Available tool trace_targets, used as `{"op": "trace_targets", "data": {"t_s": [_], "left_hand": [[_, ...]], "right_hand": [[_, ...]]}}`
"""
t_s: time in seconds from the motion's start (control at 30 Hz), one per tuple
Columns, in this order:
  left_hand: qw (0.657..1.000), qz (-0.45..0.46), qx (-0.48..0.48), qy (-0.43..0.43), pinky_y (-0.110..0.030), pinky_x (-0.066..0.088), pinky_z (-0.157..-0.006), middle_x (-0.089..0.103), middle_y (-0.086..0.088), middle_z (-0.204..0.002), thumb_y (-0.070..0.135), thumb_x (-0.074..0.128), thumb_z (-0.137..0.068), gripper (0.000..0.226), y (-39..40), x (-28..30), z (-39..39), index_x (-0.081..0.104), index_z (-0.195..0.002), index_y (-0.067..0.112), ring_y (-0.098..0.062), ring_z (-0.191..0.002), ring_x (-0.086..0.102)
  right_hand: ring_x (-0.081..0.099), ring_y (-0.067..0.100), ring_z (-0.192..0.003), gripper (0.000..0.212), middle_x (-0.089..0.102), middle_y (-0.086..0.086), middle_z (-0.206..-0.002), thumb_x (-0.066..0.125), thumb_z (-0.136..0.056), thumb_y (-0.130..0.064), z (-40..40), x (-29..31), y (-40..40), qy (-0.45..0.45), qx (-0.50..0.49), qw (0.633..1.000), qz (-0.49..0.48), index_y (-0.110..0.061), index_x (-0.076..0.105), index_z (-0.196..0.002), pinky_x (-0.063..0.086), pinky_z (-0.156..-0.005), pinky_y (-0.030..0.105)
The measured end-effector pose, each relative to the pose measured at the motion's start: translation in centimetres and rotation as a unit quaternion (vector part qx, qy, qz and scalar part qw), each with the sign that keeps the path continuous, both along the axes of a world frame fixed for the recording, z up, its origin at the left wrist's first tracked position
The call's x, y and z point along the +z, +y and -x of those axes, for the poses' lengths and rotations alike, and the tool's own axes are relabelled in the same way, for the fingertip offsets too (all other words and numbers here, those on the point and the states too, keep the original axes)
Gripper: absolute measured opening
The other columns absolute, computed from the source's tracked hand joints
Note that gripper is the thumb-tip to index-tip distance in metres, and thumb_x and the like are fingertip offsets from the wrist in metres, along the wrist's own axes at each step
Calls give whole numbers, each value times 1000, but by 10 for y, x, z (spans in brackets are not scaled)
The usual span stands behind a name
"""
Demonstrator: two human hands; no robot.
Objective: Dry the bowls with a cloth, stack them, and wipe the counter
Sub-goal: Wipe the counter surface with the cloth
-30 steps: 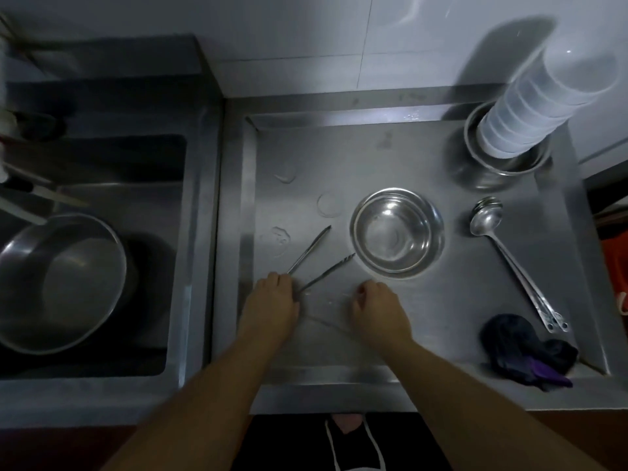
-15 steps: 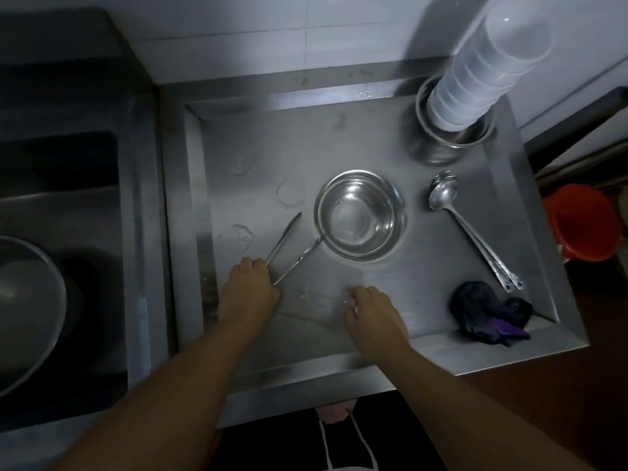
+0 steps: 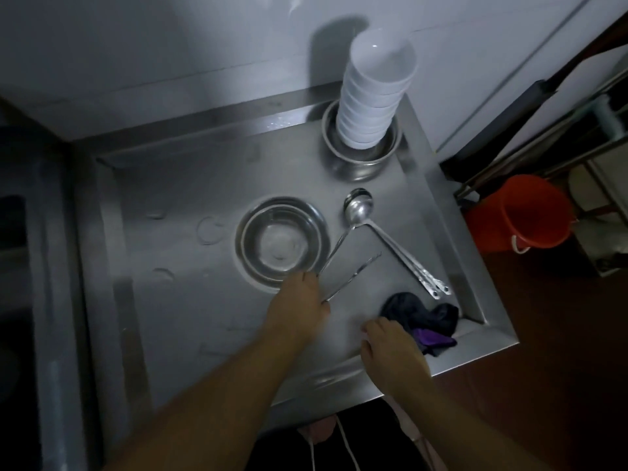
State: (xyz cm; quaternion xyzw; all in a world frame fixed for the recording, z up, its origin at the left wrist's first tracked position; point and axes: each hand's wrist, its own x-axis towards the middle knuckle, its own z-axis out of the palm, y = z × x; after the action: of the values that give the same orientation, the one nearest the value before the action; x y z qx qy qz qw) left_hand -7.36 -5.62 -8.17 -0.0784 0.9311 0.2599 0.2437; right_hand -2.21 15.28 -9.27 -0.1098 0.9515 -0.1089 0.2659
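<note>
You see brushed matt steel counter [image 3: 190, 300], centre | polished steel bowl [image 3: 282, 239], glossy | white stacked bowls [image 3: 370, 93], upper centre, smooth glossy | shiny metal spoons [image 3: 401, 248] and tongs [image 3: 350, 280] | dark soft cloth [image 3: 424, 317], lower right, matt | orange plastic bucket [image 3: 523, 212], right.

The premises were identified as a kitchen wash-up area. A stainless steel counter [image 3: 190, 239] with a raised rim was observed against a pale wall. White bowls [image 3: 370, 93] were stacked in a steel pot [image 3: 363, 158], steel ladles [image 3: 390, 239] were laid out, and a red bucket [image 3: 523, 212] was noted beside the counter.
</note>
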Motion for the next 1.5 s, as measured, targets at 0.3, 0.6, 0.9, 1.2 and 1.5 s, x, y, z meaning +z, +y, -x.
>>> {"op": "trace_targets", "data": {"t_s": [0.3,0.6,0.9,1.2,1.5], "left_hand": [[998,54,-45,1,-43,50,-98,54,-13,-131,32,65,-96,41,87,-14,52,54,-128,10,-32,-122,54],[994,104,-38,-9,-43,49,-99,53,-13,-133,26,58,-98,41,111,-24,73,52,-134,7,-31,-121,53],[991,124,-40,-7,-42,48,-100,52,-13,-136,28,60,-97,45,120,-26,80,50,-137,9,-32,-123,53],[994,107,0,30,-42,49,-99,55,-10,-135,37,63,-95,54,103,-15,54,50,-142,13,-30,-123,55],[980,106,163,33,-48,46,-108,58,-17,-143,27,59,-103,51,-12,4,-57,53,-150,9,-38,-128,56]], "right_hand": [[54,25,-86,12,61,0,-95,68,-84,-19,15,-11,85,88,160,980,76,-19,67,-96,48,-72,41],[62,25,-106,35,65,-2,-112,66,-81,-30,34,-2,112,96,130,984,76,-23,69,-116,54,-88,39],[3,22,-163,77,6,-13,-176,55,-98,-54,40,-30,130,-66,126,988,64,-44,19,-165,12,-128,47],[-9,21,-163,72,-11,-13,-174,52,-106,-46,29,-49,134,-62,104,989,79,-42,12,-167,14,-132,45],[6,40,-162,74,-1,8,-175,53,-107,-40,-5,-52,68,-10,37,998,47,-24,15,-168,17,-130,54]]}}
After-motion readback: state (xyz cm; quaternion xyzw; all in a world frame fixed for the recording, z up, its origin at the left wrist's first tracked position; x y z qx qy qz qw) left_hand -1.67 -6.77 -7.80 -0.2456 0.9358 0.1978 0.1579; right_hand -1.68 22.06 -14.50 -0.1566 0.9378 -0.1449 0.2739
